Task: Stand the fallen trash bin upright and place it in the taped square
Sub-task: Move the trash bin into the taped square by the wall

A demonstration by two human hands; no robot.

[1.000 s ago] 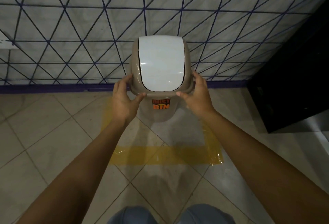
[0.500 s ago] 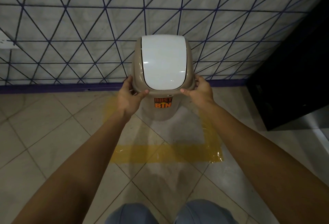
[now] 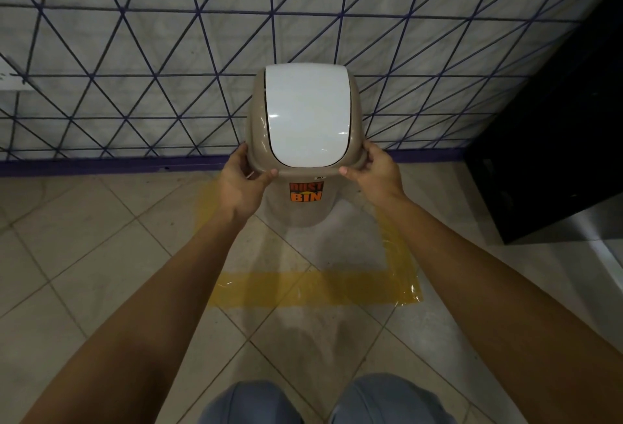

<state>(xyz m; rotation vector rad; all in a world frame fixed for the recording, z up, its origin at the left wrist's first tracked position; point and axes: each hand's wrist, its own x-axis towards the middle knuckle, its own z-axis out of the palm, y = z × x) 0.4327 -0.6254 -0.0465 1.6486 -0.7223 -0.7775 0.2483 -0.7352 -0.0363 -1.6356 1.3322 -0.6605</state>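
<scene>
A beige trash bin (image 3: 303, 211) with a white swing lid (image 3: 308, 116) and an orange "DUST BIN" sticker stands upright inside the yellow taped square (image 3: 303, 292) on the floor, close to the wall. My left hand (image 3: 239, 187) grips the lid's rim on its left side. My right hand (image 3: 376, 175) grips the rim on the right. Both thumbs lie on the front edge of the rim. The bin's base sits between the side strips of tape; the far strip is hidden behind the bin.
A wall (image 3: 135, 69) with a dark triangular pattern and a purple skirting stands right behind the bin. A black cabinet (image 3: 553, 153) is at the right. My knees (image 3: 320, 403) show at the bottom over the tiled floor (image 3: 84, 255).
Both hands have shifted slightly along the rim toward the wall, and the bin has moved a little farther from me within the taped square.
</scene>
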